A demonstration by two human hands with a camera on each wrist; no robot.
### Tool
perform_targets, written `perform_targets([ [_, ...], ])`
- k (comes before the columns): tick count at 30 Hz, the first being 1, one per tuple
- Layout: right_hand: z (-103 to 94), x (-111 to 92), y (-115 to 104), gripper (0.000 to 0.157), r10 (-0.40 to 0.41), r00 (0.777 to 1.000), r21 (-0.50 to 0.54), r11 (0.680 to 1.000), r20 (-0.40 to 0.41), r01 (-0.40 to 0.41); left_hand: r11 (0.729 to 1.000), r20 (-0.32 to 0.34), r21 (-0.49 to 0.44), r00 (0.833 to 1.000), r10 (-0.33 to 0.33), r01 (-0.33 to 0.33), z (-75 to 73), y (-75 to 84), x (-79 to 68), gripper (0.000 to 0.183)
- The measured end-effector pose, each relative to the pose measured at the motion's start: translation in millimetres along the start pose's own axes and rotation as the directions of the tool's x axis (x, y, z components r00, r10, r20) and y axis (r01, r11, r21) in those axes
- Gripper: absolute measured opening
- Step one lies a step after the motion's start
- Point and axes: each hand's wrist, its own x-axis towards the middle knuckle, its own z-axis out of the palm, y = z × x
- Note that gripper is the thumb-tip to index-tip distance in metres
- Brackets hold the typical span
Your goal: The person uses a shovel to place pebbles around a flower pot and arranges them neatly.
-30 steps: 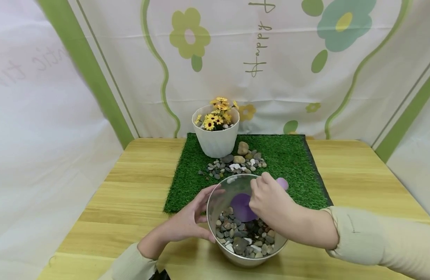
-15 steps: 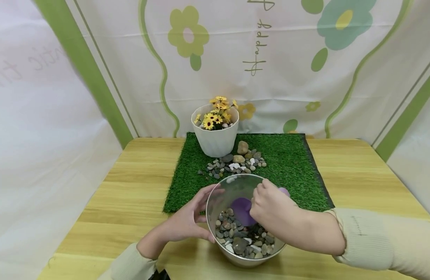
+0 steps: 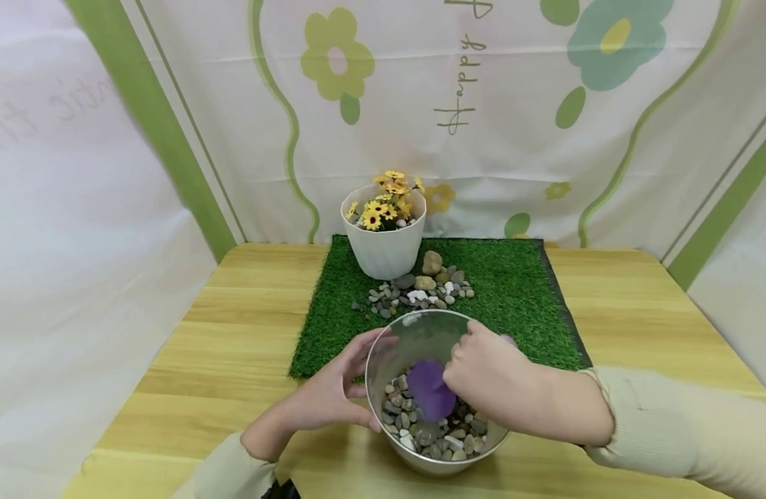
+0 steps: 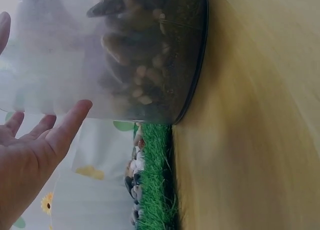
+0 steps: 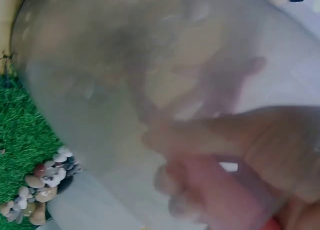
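In the head view a see-through bucket [image 3: 441, 466] stands on the table, with pebbles [image 3: 428, 435] covering its bottom. My left hand [image 3: 326, 398] spans its left side, thumb in front and fingers behind. In the left wrist view the fairly straight fingers [image 4: 75, 121] touch the outer wall. Reaching over the rim, my right hand [image 3: 482, 371] grips a small purple shovel [image 3: 429, 391]. Its broad blade lies on the pebbles, while most of the handle is hidden by the hand. The right wrist view shows that hand [image 5: 215, 160] blurred through the bucket wall.
Behind the bucket lies a green artificial grass mat [image 3: 514, 298] with a heap of stones [image 3: 423, 284]. A white pot [image 3: 383, 253] of yellow flowers [image 3: 383, 208] stands at its back left. A printed cloth [image 3: 501, 152] hangs behind the wooden table [image 3: 233, 333].
The shovel's blade has moved lower and toward the front of the bucket, over the pebbles, and shows broader now. My right hand has shifted slightly downward. The left hand and bucket stay nearly still.
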Motion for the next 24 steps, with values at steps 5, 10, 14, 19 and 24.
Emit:
perform_targets([
  [5, -0.5, -12, 5, 0.022, -0.051, 0.994, 0.091, 0.994, -0.096, 0.060, 1.000, 0.014, -0.001, 1.000, 0.014, -0.014, 0.4, 0.2, 1.4, 0.106],
  [10, 4.3, -11, 9, 0.026, -0.052, 0.994, 0.158, 0.985, -0.098, 0.067, 1.000, 0.016, 0.003, 1.000, 0.009, -0.009, -0.3, 0.6, 1.9, 0.106],
  [14, 6.2, -13, 10, 0.032, -0.039, 0.991, 0.204, 0.977, -0.126, 0.064, 1.000, 0.018, 0.005, 1.000, -0.001, 0.000, -0.2, 1.2, 1.6, 0.106],
  [19, 5.3, -16, 13, 0.035, -0.015, 0.988, 0.271, 0.961, -0.155, 0.058, 0.999, 0.008, 0.033, 1.000, -0.003, 0.003, 0.1, 1.5, 0.4, 0.107],
  [24, 1.9, -20, 17, 0.023, -0.001, 0.988, 0.318, 0.947, -0.157, 0.051, 1.000, 0.012, 0.027, 1.000, -0.001, 0.001, 0.2, 0.6, 0.7, 0.106],
])
